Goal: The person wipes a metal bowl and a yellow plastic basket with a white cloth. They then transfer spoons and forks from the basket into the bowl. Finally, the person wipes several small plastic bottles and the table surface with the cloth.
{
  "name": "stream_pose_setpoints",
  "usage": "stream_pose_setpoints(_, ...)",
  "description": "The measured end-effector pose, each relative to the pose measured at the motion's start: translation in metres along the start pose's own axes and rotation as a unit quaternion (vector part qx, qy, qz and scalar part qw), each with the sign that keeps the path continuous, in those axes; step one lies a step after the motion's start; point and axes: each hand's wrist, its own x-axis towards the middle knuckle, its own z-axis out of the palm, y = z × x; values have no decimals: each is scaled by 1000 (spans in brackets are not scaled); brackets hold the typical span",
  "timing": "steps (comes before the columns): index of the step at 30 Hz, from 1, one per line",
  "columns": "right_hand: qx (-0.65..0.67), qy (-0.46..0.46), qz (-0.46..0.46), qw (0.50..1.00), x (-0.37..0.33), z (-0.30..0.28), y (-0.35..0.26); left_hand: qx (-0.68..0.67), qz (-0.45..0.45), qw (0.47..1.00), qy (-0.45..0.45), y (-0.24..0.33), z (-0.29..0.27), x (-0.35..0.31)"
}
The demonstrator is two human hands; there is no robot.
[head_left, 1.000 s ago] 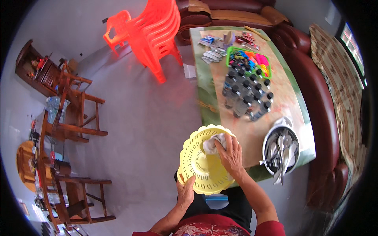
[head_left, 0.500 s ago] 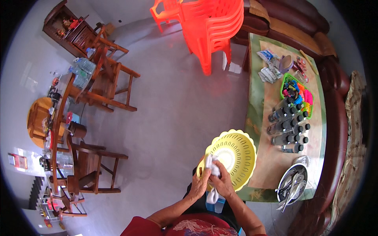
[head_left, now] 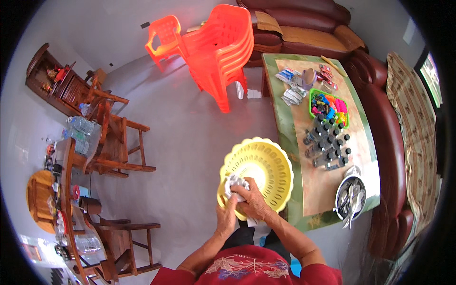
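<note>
A yellow plastic basket (head_left: 280,175) with a scalloped rim and slotted walls is held tilted in front of me, its inside facing up. My left hand (head_left: 227,216) is closed on its near-left rim, thumb upward; the fingers behind the rim are hidden. A crumpled white cloth (head_left: 233,181) lies bunched against the same stretch of rim. With fingers wrapped round it, my right hand (head_left: 254,199) presses the cloth to the basket, close beside the left thumb. A pale end of cloth hangs below the right hand.
On my right stands a green-edged table (head_left: 313,221) with dark-capped bottles (head_left: 327,142), a green basket (head_left: 348,121) of colourful items and a bowl (head_left: 338,197) of utensils. Stacked orange chairs (head_left: 221,57) are ahead, wooden chairs (head_left: 126,142) to the left, and a brown sofa (head_left: 387,128) beyond the table.
The basket and both hands have shifted left and slightly up in view as the whole scene swung. The cloth is bunched tighter, and its hanging end is now mostly hidden by the hands.
</note>
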Motion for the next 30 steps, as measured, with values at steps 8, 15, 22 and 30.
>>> stream_pose_setpoints(8, -342, -178, 64, 920, -12, -75, -7, 2, -17, 1000, 10, 7, -47, 32)
stream_pose_setpoints(15, -233, 242, 48, 941, 55, -89, 7, -29, -31, 999, -8, 7, -12, 43)
stream_pose_setpoints(22, -133, 206, 31, 969, 97, -57, 61, -66, -41, 997, 11, 10, 50, 94)
stream_pose_setpoints(30, 72, -224, -48, 971, 107, -137, 53, -38, -52, 996, 66, 6, 76, 159)
